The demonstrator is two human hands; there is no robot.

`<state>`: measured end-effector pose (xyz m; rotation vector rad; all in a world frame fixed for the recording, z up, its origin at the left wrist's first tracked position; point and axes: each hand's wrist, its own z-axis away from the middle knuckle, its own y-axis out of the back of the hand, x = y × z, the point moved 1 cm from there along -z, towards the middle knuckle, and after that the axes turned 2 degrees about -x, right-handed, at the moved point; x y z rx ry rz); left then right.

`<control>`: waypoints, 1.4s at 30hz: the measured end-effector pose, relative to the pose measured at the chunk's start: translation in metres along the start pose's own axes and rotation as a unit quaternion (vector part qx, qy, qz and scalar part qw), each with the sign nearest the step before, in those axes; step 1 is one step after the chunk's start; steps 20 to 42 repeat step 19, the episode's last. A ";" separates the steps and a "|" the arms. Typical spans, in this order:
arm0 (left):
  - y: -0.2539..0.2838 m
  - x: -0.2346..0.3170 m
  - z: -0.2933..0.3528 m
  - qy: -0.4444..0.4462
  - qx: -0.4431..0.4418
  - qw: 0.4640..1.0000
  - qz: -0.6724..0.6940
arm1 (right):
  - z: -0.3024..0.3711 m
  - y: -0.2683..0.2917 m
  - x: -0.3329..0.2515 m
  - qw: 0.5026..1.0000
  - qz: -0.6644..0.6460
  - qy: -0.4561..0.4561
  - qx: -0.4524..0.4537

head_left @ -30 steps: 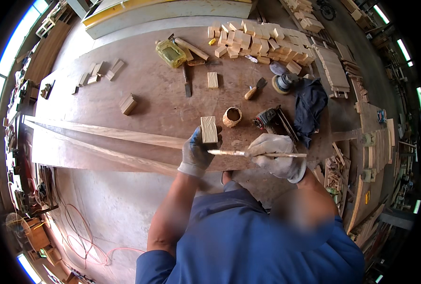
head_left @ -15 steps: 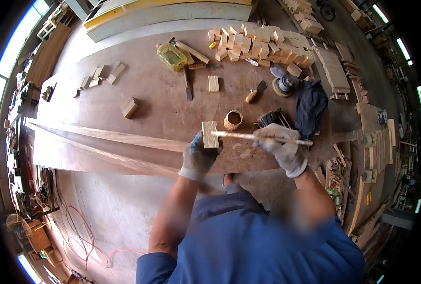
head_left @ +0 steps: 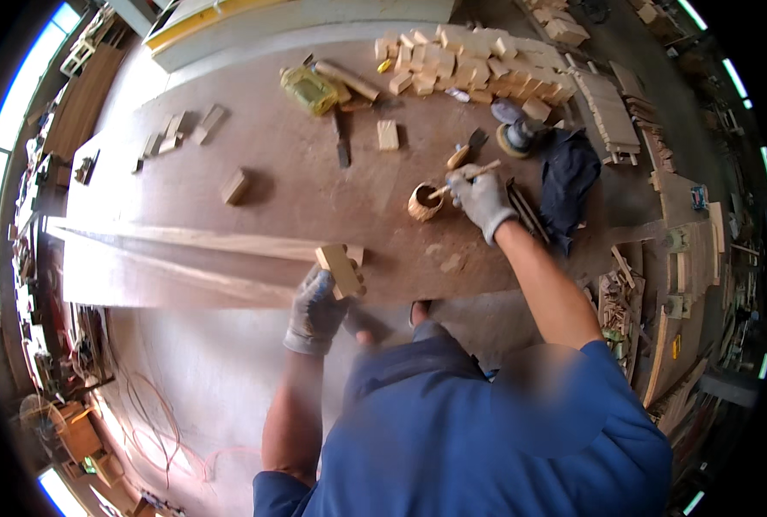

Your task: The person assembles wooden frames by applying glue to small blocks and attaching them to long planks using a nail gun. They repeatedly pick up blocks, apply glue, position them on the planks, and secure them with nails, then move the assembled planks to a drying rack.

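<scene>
My left hand (head_left: 311, 317), in a grey work glove, is closed around a pale wooden block (head_left: 339, 269), held tilted above the table's near edge. My gloved right hand (head_left: 484, 203) pinches a thin wooden stick (head_left: 489, 166). The stick's left end reaches into the opening of a small round tan pot (head_left: 420, 207), so its tip is hidden. Just beyond the right hand lies a wooden-handled tool with a flat dark blade (head_left: 478, 138). Another wooden block (head_left: 388, 135) rests farther back on the table.
Many pale blocks (head_left: 452, 65) are piled at the back right. A sander (head_left: 516, 138) and dark cloth (head_left: 566, 177) lie to the right. A yellowish bottle (head_left: 308, 91) stands near a dark-bladed chisel (head_left: 341, 142). Long wooden strips (head_left: 202, 240) lie at left; small blocks (head_left: 175, 127) lie behind.
My right hand has moved away and forward, taking the stick from the block to the pot. My left hand has drawn the block left and nearer, tilting it.
</scene>
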<state>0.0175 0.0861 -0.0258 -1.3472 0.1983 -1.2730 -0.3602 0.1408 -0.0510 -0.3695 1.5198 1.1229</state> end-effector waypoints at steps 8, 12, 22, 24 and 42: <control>0.050 0.065 0.079 -0.050 0.173 0.935 -0.305 | 0.058 -0.030 0.000 0.984 0.175 -0.025 0.018; 0.078 0.054 0.090 -0.048 0.186 0.908 -0.372 | 0.148 -0.102 -0.010 0.955 0.222 0.021 -0.195; 0.069 0.049 0.082 -0.058 0.146 0.844 -0.512 | 0.191 -0.211 -0.045 0.886 0.329 0.055 -0.322; 0.069 0.049 0.082 -0.058 0.146 0.844 -0.512 | 0.191 -0.211 -0.045 0.886 0.329 0.055 -0.322; 0.069 0.049 0.082 -0.058 0.146 0.844 -0.512 | 0.191 -0.211 -0.045 0.886 0.329 0.055 -0.322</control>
